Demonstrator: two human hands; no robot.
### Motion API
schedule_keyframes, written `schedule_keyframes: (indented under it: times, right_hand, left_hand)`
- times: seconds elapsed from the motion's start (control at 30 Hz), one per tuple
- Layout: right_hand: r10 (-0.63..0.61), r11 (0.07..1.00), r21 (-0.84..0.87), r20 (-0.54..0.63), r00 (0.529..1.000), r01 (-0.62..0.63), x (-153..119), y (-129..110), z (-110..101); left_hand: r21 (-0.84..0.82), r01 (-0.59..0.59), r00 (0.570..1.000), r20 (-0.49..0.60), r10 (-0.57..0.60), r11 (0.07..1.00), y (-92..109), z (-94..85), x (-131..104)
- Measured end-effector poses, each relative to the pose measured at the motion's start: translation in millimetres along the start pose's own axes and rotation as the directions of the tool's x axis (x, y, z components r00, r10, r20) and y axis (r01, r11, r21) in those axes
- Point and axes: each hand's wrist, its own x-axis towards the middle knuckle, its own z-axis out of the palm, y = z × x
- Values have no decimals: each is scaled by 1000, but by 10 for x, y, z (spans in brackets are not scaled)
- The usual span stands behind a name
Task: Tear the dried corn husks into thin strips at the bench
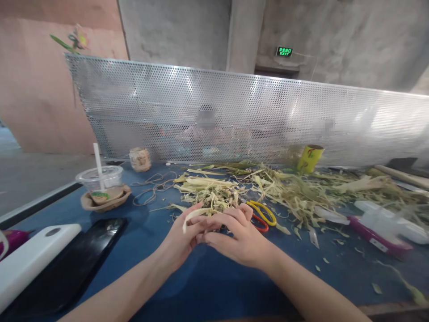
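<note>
My left hand point(182, 235) and my right hand point(236, 232) meet over the blue table, fingers bent around a bundle of dry plant strips point(217, 197). One pale strip point(192, 217) curls over the fingers of my left hand. The bundle's tangled, knobbly part rises beyond my fingertips, while its near end is hidden by both hands. Just right of my right hand lie scissors with a yellow handle loop point(264, 212) and a red one, partly covered by the hand.
On the left are a plastic cup point(102, 179) with a straw, a black phone point(70, 264), a white power bank point(40, 259) and a twine-wrapped jar point(140, 159). Loose husks point(288, 192), a yellow can point(310, 158) and a purple-white tool point(382, 232) lie right. A perforated screen point(234, 116) stands behind.
</note>
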Motion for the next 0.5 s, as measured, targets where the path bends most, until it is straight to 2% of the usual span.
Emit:
schedule_keyframes:
  times: [0.13,0.23,0.3,0.4,0.5]
  right_hand:
    - [-50,998,-46,50,998,52,-14,56,17]
    - [-50,998,-39,53,997,53,11,54,-21]
    - [7,1000,29,58,998,-8,37,27,-54]
    - [87,987,134,51,995,-93,52,-13,-73]
    - [37,988,146,22,999,-40,28,-22,-46]
  left_hand:
    - [-8,1,999,-50,-2,1000,-16,4,-12]
    - [-10,18,1000,-7,-18,1000,-10,10,-25]
    - [17,24,999,27,-24,1000,20,18,-41]
    - [197,-24,999,52,14,980,69,17,-57]
    - [360,-91,995,67,72,929,72,-9,-58]
